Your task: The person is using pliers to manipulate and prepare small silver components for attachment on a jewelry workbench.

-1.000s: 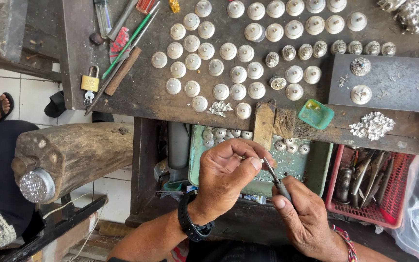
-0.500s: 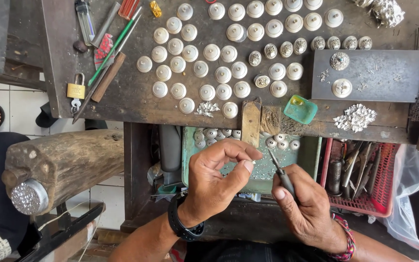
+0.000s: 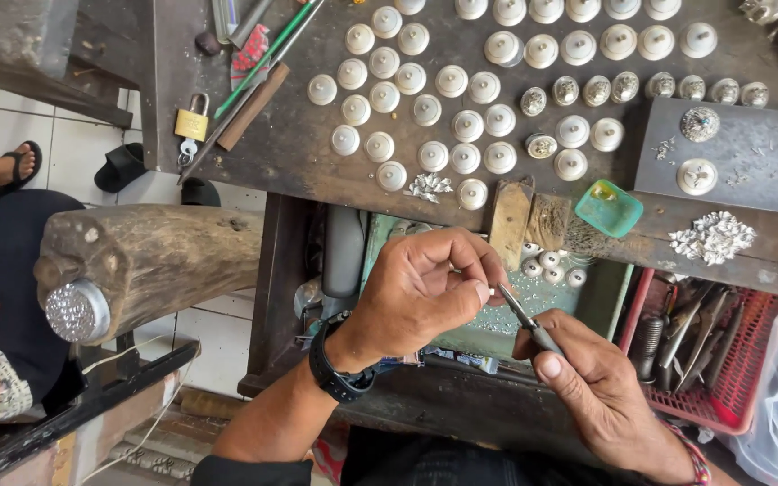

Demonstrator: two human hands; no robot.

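My left hand is curled with fingertips pinched together over the open green drawer; whatever small piece it pinches is hidden by the fingers. My right hand grips thin metal tweezers whose tip points up at the left fingertips. A black watch sits on my left wrist. Above the hands, the dark workbench carries several round white-silver buttons laid in rows.
A wooden peg juts from the bench edge beside a small teal dish. A grey slab holds two ornate pieces. A red basket of tools sits right. A log stump, padlock and another person's leg lie left.
The view has drifted, so bench and buttons sit higher in frame. Both hands stay together over the drawer, tweezers still meeting the left fingertips.
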